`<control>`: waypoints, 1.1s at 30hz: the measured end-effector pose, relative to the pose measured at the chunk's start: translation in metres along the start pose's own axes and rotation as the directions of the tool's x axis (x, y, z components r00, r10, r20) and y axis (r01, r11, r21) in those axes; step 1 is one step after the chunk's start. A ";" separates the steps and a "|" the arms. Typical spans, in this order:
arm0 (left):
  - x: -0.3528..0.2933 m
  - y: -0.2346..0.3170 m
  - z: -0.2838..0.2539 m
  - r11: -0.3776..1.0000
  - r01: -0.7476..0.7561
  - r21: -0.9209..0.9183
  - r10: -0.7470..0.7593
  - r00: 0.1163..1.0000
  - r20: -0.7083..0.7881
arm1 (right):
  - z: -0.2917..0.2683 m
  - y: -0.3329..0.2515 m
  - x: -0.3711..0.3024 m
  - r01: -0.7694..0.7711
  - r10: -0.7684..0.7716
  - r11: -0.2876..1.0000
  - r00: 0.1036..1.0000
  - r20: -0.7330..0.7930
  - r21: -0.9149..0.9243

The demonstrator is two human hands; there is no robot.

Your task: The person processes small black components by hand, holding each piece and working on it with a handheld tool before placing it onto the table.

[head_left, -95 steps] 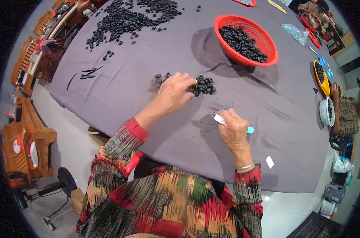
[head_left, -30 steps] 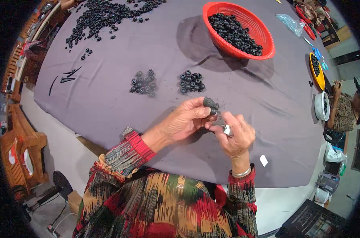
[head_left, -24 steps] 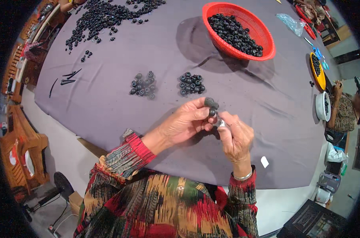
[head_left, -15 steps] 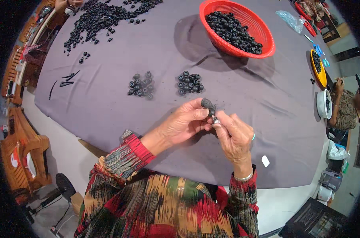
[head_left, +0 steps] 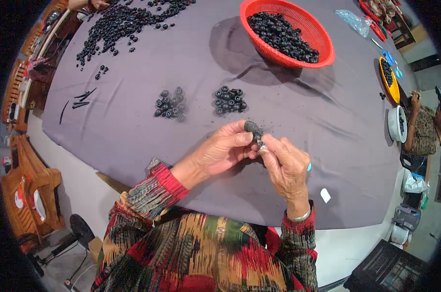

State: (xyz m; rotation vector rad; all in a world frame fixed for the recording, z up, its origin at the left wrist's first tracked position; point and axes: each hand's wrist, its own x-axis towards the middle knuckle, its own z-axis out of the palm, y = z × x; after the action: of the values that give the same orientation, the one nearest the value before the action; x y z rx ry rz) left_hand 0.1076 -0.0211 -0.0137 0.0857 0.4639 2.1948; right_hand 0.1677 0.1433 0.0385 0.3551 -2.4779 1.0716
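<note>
Close together over the near middle of the table are my left hand (head_left: 225,148) and my right hand (head_left: 286,163), both closed. At the left forefinger's tip is a dark grey, rounded cap-like thing (head_left: 251,127), perhaps a finger cover. Beneath it, a small black round piece (head_left: 257,138) is pinched in the left fingers. The right thumb and forefinger press a small shiny silvery bit (head_left: 262,145) against that piece; its kind is hidden. Just beyond my hands lie two small heaps of black round pieces with holes, a right heap (head_left: 229,100) and a left heap (head_left: 170,104).
A red basket (head_left: 330,53) of black pieces stands at the far side. More pieces spread in a big pile (head_left: 118,27) far left, beside another person's hand (head_left: 99,4). Thin black sticks (head_left: 81,101) lie left. A yellow tray (head_left: 393,90) and white bowl (head_left: 393,127) sit right, near another person.
The dark piece in my fingers is turned slightly, and my right fingers have shifted a little against it. The whole view has shifted slightly. The far-left person's hand has moved.
</note>
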 end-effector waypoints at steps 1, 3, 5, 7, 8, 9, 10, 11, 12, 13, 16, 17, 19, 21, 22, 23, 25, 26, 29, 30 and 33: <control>0.000 -0.001 0.001 1.000 -0.003 -0.014 0.002 1.000 -0.007 | -0.001 -0.001 0.000 -0.012 0.012 1.000 1.000 0.008 -0.003; 0.000 0.000 -0.001 1.000 0.002 -0.016 -0.002 1.000 0.006 | -0.001 -0.002 0.000 -0.023 0.023 1.000 1.000 0.015 -0.001; 0.000 0.000 -0.003 1.000 0.009 -0.021 -0.008 1.000 0.020 | 0.000 -0.002 0.000 -0.003 0.003 1.000 1.000 0.005 -0.022; 0.000 -0.002 -0.005 0.999 0.013 -0.037 -0.013 1.000 -0.015 | 0.000 -0.003 0.000 -0.024 0.025 1.000 1.000 0.011 -0.018; 0.000 -0.001 -0.005 0.999 0.016 -0.036 -0.017 1.000 -0.015 | -0.001 -0.003 0.000 -0.043 0.044 0.999 0.999 0.018 -0.015; 0.000 -0.001 -0.005 0.999 0.025 -0.029 -0.025 1.000 -0.011 | -0.001 -0.003 0.000 -0.046 0.046 0.999 0.999 0.016 -0.015; 0.000 0.000 -0.005 0.999 0.033 -0.022 -0.033 0.999 -0.008 | -0.001 -0.003 0.000 -0.044 0.044 0.999 0.999 0.018 -0.020; 0.000 0.001 -0.006 0.999 0.035 -0.022 -0.035 0.999 -0.010 | -0.001 -0.003 0.000 -0.041 0.042 0.999 0.999 0.020 -0.023; 0.000 0.003 -0.006 0.999 0.038 0.003 -0.038 0.999 0.001 | -0.001 -0.004 0.000 -0.043 0.043 0.999 0.999 0.020 -0.022; 0.000 0.004 -0.006 0.999 0.041 0.027 -0.041 0.999 0.011 | 0.000 -0.004 0.000 -0.054 0.055 0.998 0.998 0.028 -0.021; -0.001 0.005 -0.006 0.998 0.017 0.058 -0.019 0.999 0.031 | 0.001 -0.007 0.001 -0.077 0.078 0.997 0.996 0.036 -0.030; -0.001 0.006 -0.004 0.998 0.020 0.060 -0.022 0.999 0.027 | 0.002 -0.007 0.001 -0.088 0.089 0.996 0.995 0.034 -0.031; -0.001 0.007 -0.002 0.995 0.017 0.098 -0.013 0.999 -0.045 | 0.001 -0.008 0.001 -0.120 0.120 0.993 0.992 0.044 -0.015; 0.001 0.007 -0.003 0.995 0.015 0.103 -0.011 0.999 -0.039 | 0.002 -0.009 0.002 -0.148 0.149 0.989 0.987 0.056 -0.013; 0.002 0.007 -0.004 0.994 0.011 0.109 -0.007 0.999 -0.034 | 0.005 -0.006 0.002 -0.140 0.140 0.990 0.989 0.041 -0.002; 0.002 0.007 -0.004 0.994 0.013 0.110 -0.009 0.999 -0.035 | 0.007 -0.005 0.002 -0.132 0.132 0.991 0.991 0.026 0.012; 0.002 0.007 -0.004 0.993 -0.018 0.118 0.026 0.997 -0.071 | 0.008 -0.006 0.004 -0.168 0.167 0.985 0.985 0.041 0.035; 0.002 0.006 -0.003 0.993 -0.015 0.118 0.023 0.997 -0.071 | 0.008 -0.006 0.005 -0.204 0.201 0.977 0.978 0.058 0.056; 0.006 0.004 -0.001 0.983 -0.033 0.181 0.053 0.993 -0.108 | 0.014 -0.003 0.006 -0.168 0.167 0.986 0.985 -0.032 -0.010; 0.007 0.004 -0.002 0.980 -0.046 0.194 0.069 0.991 -0.114 | 0.015 -0.004 0.007 -0.171 0.170 0.985 0.985 -0.035 -0.008; 0.010 -0.001 0.005 0.966 -0.039 0.256 0.076 0.988 -0.136 | 0.013 -0.005 0.010 -0.215 0.215 0.974 0.977 -0.009 -0.068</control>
State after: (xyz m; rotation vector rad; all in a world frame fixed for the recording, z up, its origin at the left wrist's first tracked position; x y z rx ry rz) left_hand 0.1034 -0.0114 -0.0104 0.0782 0.8325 2.1974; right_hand 0.1570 0.1295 0.0387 0.0650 -2.5894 1.0637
